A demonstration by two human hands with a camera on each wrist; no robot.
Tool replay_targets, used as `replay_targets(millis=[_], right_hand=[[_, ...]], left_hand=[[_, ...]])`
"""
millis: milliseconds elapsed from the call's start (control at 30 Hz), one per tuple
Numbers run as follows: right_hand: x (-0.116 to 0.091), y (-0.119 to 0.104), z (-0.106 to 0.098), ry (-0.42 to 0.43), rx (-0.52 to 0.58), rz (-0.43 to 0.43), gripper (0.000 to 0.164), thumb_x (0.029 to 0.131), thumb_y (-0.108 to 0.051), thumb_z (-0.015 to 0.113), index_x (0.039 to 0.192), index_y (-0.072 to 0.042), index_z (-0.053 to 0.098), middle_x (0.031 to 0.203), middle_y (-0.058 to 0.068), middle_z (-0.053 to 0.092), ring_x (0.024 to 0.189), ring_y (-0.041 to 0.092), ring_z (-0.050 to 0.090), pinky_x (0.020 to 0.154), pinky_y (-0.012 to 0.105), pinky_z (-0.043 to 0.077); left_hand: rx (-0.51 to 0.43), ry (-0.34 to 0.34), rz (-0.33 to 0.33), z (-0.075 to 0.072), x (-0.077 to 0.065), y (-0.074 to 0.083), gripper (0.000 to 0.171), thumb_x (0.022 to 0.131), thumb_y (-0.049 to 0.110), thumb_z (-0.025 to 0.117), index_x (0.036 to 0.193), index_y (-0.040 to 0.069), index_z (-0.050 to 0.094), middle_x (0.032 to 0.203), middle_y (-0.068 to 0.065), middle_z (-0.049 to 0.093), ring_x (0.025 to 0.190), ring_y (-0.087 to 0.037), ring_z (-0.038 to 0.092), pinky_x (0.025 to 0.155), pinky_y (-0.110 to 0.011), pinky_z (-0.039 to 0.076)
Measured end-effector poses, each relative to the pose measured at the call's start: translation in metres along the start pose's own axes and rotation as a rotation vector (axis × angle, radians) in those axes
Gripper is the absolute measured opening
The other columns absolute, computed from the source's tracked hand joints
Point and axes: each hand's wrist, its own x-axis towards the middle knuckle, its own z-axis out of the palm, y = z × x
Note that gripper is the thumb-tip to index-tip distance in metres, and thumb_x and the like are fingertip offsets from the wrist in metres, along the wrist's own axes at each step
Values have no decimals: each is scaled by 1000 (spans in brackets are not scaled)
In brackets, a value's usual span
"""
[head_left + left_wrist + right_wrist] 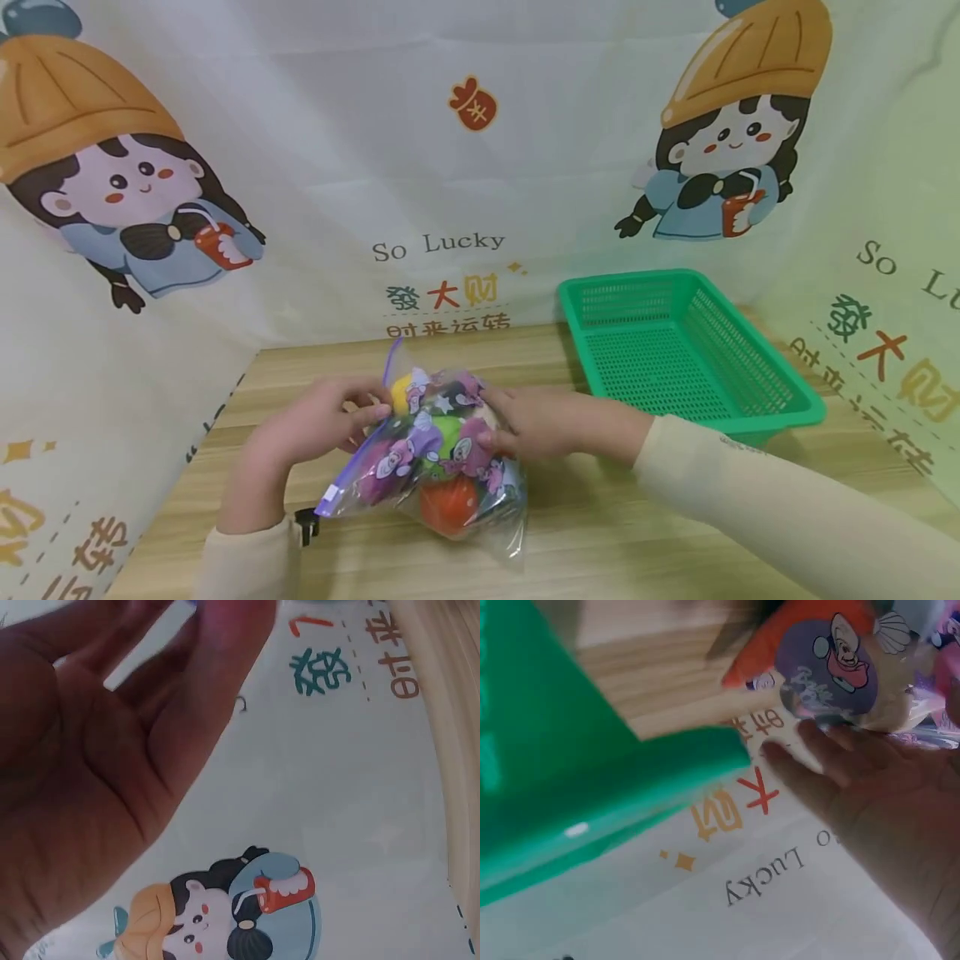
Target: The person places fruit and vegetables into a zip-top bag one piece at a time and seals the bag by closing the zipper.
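A clear zip bag printed with pink and purple cartoon figures lies on the wooden table, with a purple zip strip along its left edge. Inside it are rounded colored items, including an orange-red one, a yellow one and a green one. At the bag's left edge, my left hand pinches the zip strip between thumb and fingers. My right hand rests against the bag's right side, its fingers fairly straight. In the right wrist view the fingers touch the printed plastic.
To the right, a green plastic basket with slotted sides stands on the table, close to my right forearm. A printed white cloth hangs behind and on both sides. A small black object shows by my left cuff.
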Motion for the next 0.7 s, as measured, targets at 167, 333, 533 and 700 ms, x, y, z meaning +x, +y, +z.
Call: replay_targets(millis=[167, 333, 533, 700], right_hand=[[-9, -3, 4, 37, -181, 45, 82, 92, -67, 39, 145, -4, 38, 139, 13, 50, 124, 31, 49, 104, 47, 39], [-23, -15, 4, 150, -326, 106, 69, 90, -71, 40, 106, -8, 65, 95, 7, 70, 95, 27, 65, 96, 50, 44], [-46, -27, 15, 348, -421, 133, 67, 92, -69, 40, 100, -8, 67, 104, 9, 66, 96, 30, 61, 82, 49, 48], [-48, -13, 16, 384, -267, 84, 79, 92, -66, 43, 150, -15, 32, 150, 16, 31, 126, 37, 43, 84, 47, 53]], left_hand=[[62, -59, -7, -8, -25, 18, 53, 94, 42, 60, 139, 15, 50, 122, -13, 61, 100, -23, 62, 81, -43, 55], [404, 90, 15, 2, -37, 52, 56, 89, 50, 62, 135, 18, 55, 129, -11, 55, 112, -32, 53, 89, -54, 48], [566, 239, 94, 25, -14, 50, 52, 89, 45, 65, 135, 21, 55, 139, -15, 41, 126, -38, 36, 92, -59, 45], [517, 155, 190, 47, 10, 54, 75, 90, 58, 56, 149, 16, 36, 155, -14, 24, 140, -37, 17, 106, -57, 32]])
